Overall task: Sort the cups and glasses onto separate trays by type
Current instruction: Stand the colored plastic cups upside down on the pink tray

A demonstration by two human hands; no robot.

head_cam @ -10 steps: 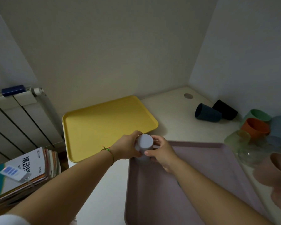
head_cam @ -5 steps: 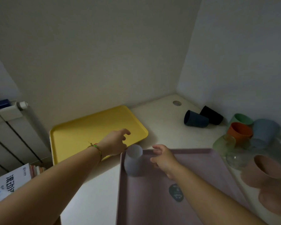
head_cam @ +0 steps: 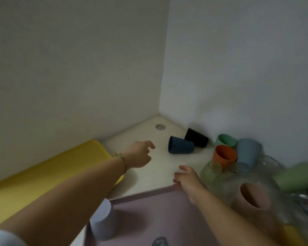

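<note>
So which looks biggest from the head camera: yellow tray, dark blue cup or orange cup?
Yellow plastic tray: largest by far.
Dark blue plastic cup lying on its side and orange plastic cup: about alike, unranked.

The head camera, the only view, looks forward and down from close above the person's forearms into the corner where the pale table [head_cam: 155,174] meets two walls. The left hand [head_cam: 139,155] and right hand [head_cam: 187,180] stretch away from it (wide-angle, so edges bend). The right edge is blurred, perhaps by head motion.
</note>
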